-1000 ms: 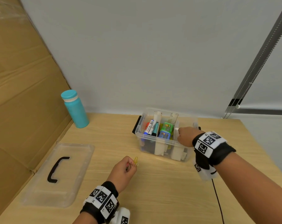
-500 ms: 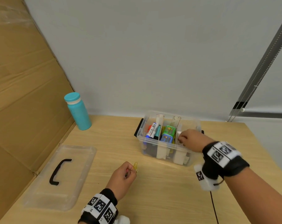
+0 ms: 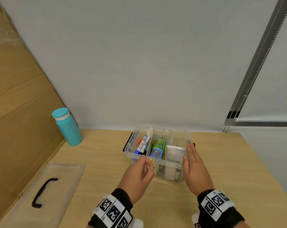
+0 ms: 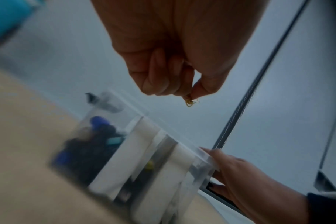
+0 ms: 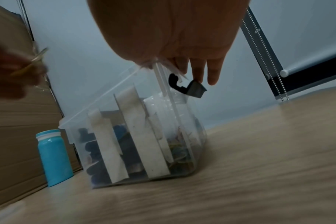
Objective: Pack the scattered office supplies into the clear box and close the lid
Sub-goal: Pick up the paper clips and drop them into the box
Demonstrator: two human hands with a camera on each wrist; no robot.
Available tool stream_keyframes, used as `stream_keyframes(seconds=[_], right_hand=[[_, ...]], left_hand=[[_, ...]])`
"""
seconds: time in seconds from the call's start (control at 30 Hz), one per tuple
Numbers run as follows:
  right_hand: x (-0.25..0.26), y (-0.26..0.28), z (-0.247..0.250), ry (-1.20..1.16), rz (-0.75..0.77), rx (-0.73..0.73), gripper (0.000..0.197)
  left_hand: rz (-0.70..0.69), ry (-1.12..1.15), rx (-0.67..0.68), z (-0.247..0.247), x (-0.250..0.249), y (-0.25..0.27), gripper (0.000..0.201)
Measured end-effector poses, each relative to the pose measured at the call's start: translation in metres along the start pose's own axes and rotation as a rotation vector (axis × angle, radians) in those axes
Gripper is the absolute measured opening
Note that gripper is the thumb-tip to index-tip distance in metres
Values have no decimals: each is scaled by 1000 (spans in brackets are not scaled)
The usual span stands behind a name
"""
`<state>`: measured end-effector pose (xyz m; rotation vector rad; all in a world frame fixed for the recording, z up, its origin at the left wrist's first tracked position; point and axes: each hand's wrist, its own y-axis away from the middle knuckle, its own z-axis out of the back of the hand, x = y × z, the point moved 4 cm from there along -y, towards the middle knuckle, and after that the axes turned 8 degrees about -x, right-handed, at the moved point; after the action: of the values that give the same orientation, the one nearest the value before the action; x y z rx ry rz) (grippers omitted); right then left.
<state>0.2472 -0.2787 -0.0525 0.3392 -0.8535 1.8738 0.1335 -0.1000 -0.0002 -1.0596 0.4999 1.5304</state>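
The clear box (image 3: pixel 133 155) (image 5: pixel 71 128) stands open on the wooden table, with markers (image 3: pixel 143 143), small green and blue cases (image 3: pixel 159 146) and a white pack (image 3: pixel 174 153) between its dividers. My left hand (image 3: pixel 149 163) (image 4: pixel 188 93) pinches a small yellow paper clip (image 3: pixel 153 161) (image 4: pixel 190 101) just above the box's near rim. My right hand (image 3: pixel 191 153) (image 5: pixel 201 72) lies flat with straight fingers against the box's right wall, by the black latch (image 5: pixel 190 88). The clear lid (image 3: pixel 45 193) with its black handle lies flat at the left.
A teal bottle (image 3: pixel 67 127) (image 5: pixel 54 157) stands at the back left beside a cardboard panel (image 3: pixel 16 112). A blind cord and rail (image 3: pixel 238 112) hang at the right. The table's right edge (image 3: pixel 267 170) runs close to my right arm.
My left hand has carried the paper clip up and right to the box's near rim. My right hand has left the inside of the box and now lies flat against its right wall.
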Motion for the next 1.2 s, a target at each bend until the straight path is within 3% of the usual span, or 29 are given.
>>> stream_keyframes(seconds=[0.17,0.37,0.5,0.7,0.83,0.97,1.1,1.2], right_hand=[[-3,2,-7,-94,-11,-35,57],[-7,3,-11,-108,-19,-71,62],[-7,3,-12,-151,-18,-94,61],[-7,3,-12,-164,-3,-112,65],[-6,3,-10,-120,-15,-101,65],[-6,4,-12,-103,-34,-80,68],[-7,3,-11,-80,-41,-55,67],[-4,4,-8,-40,-34,-55,63]], left_hand=[[-99,-425,151,-45,-40,-58,6],[-152,-1001,455,-91,-54,-92,27],[-54,-1111,641,-112,-54,-108,24],[25,-1100,714,-123,-51,-111,29],[35,-1051,638,-118,-43,-110,28],[-54,-882,499,-103,-50,-93,32],[-167,-629,288,-74,-54,-64,29],[-192,-521,146,-44,-47,-37,37]])
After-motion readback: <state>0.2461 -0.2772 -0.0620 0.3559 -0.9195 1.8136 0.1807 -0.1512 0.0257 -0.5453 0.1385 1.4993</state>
